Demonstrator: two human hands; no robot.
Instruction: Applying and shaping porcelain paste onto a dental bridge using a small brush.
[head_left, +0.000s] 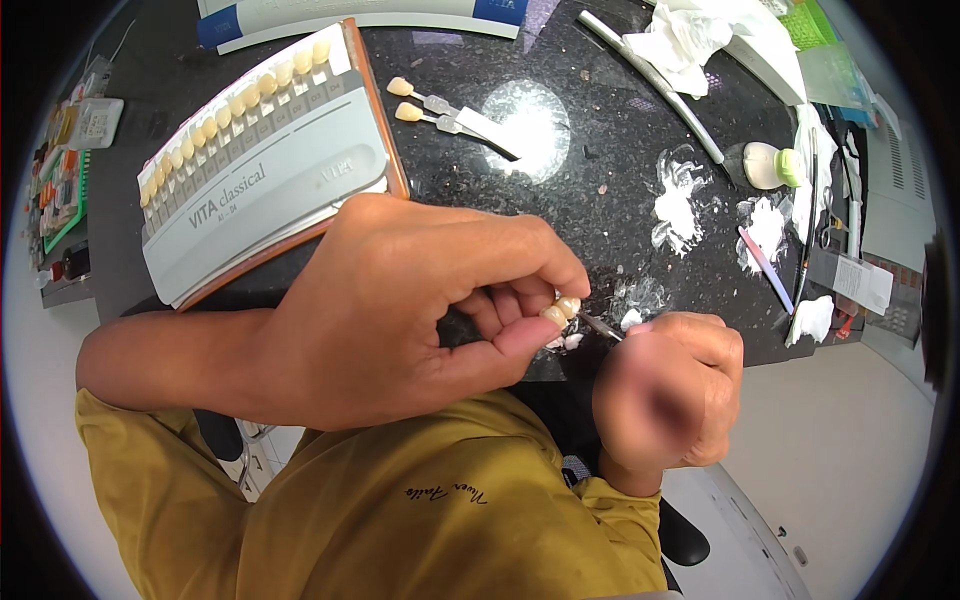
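Between thumb and forefinger, my left hand [410, 285] pinches a small piece of joined tooth-coloured dental crowns [562, 311]. My right hand [668, 390] is closed round a thin, dark, pointed hand tool [601, 326]; part of this hand is blurred. The tool's tip reaches to the right side of the crowns, and I cannot tell whether it touches them. White crumbs [572, 342] lie on the dark speckled worktop [600, 190] just below the crowns. A small white lump [631, 319] sits beside the tool, close to my right fingers.
A tooth shade guide [265, 165] lies under a brown-edged board at left. Two loose shade tabs [437, 112] rest beyond my left hand. White powder patches [680, 205], a green-capped jar [768, 166], a pink-and-blue stick [766, 268] and a grey tube [650, 85] are at right.
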